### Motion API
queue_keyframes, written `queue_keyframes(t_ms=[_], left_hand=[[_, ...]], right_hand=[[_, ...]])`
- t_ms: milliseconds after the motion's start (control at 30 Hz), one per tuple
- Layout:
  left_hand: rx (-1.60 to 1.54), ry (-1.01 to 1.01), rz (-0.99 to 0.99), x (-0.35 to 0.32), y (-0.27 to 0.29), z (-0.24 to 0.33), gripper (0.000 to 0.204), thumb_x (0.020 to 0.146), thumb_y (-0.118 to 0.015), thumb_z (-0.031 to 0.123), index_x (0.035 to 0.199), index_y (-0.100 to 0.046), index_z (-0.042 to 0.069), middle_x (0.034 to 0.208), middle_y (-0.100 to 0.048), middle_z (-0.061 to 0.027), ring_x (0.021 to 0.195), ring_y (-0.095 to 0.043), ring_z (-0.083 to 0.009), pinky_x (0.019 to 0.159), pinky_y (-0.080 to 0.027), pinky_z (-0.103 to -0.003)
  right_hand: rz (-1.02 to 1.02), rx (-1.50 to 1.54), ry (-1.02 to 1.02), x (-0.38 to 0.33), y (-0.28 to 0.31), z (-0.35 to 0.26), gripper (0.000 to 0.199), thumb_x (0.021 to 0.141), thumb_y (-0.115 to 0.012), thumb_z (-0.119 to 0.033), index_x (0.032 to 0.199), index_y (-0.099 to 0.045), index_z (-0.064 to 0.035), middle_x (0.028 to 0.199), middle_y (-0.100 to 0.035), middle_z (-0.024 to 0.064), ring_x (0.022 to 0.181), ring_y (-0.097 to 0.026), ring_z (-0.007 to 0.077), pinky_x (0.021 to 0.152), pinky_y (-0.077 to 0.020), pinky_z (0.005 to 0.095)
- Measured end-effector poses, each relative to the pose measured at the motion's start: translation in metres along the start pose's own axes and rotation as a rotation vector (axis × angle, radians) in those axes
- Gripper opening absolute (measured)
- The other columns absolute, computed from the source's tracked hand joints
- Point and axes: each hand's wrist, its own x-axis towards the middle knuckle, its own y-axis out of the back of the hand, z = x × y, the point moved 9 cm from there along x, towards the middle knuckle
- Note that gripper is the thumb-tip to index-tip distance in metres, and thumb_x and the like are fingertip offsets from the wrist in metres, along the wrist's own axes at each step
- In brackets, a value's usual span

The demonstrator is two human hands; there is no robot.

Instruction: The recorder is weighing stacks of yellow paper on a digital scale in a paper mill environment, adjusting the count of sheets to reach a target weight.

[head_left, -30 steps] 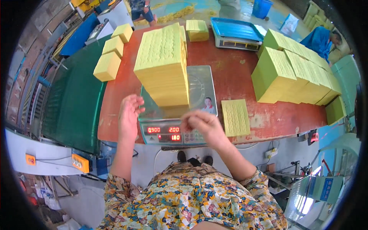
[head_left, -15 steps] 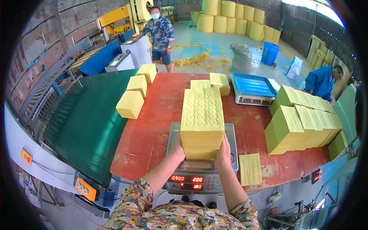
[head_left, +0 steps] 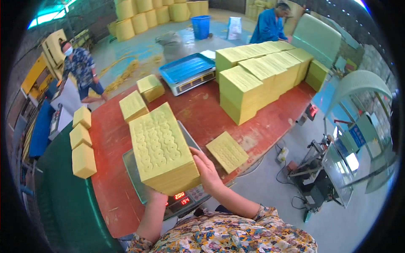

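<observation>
— Since half a second ago, what has been changed?

— Lifted and swung leftward: the tall yellow paper stack (head_left: 162, 147) was then held squarely over the scale platform; it is now tilted, its near end raised above the red display (head_left: 182, 198). The view has also been turned, so the big stacks are seen at upper right.

— What is seen at the left edge?

— Three small yellow blocks (head_left: 82, 147) are lined up where the green belt (head_left: 55, 202) meets the red table (head_left: 109, 177). A bare strip of table is left between them and the scale (head_left: 134, 168).

— And the hands?

— The left hand (head_left: 152, 195) is tucked under the stack's near lower corner, mostly hidden; how far it is closed cannot be told. The right hand (head_left: 207, 170) is pressed flat against the stack's right side, fingers spread and curled round its edge. The stack is carried between both.

— What room is left to the right?

— A thin yellow sheet pile (head_left: 227, 152) is lain just beside the right hand, near the table's front edge. Open red surface is left between it and the large yellow stacks (head_left: 261, 76). Behind, a blue-topped scale (head_left: 187, 71) and two more yellow blocks (head_left: 141, 97) are set, well apart from the held stack.
</observation>
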Motion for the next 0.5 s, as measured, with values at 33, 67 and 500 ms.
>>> queue_keyframes(t_ms=[33,67,500], left_hand=[[-0.044,0.029,-0.055,0.002,-0.013,0.006,0.047,0.102,-0.041,0.036,0.139,-0.044,0.008,0.137,-0.052,-0.0105,0.121,-0.055,-0.0255,0.100,-0.047,-0.042],[-0.088,0.051,-0.108,0.004,-0.025,0.016,0.049,0.102,-0.040,0.038,0.140,-0.043,0.008,0.137,-0.052,-0.0110,0.121,-0.055,-0.0258,0.100,-0.047,-0.043],[0.614,0.152,-0.292,-0.008,-0.089,0.083,0.060,0.095,-0.055,0.037,0.143,-0.038,0.005,0.136,-0.050,-0.0117,0.125,-0.050,-0.0226,0.103,-0.041,-0.037]], right_hand=[[0.027,-0.004,0.015,-0.004,0.010,-0.001,0.042,0.102,-0.045,-0.022,0.135,-0.046,0.0034,0.131,-0.054,0.0128,0.123,-0.048,0.0178,0.105,-0.0348,0.0288],[0.034,-0.059,0.043,-0.008,0.016,-0.002,0.041,0.101,-0.046,-0.021,0.134,-0.047,0.0028,0.129,-0.055,0.0132,0.123,-0.048,0.0181,0.105,-0.0349,0.0294],[0.054,0.180,-0.416,-0.073,0.039,0.062,0.035,0.100,-0.051,-0.030,0.117,-0.059,-0.0010,0.106,-0.064,0.0059,0.093,-0.062,0.0140,0.080,-0.0514,0.0301]])
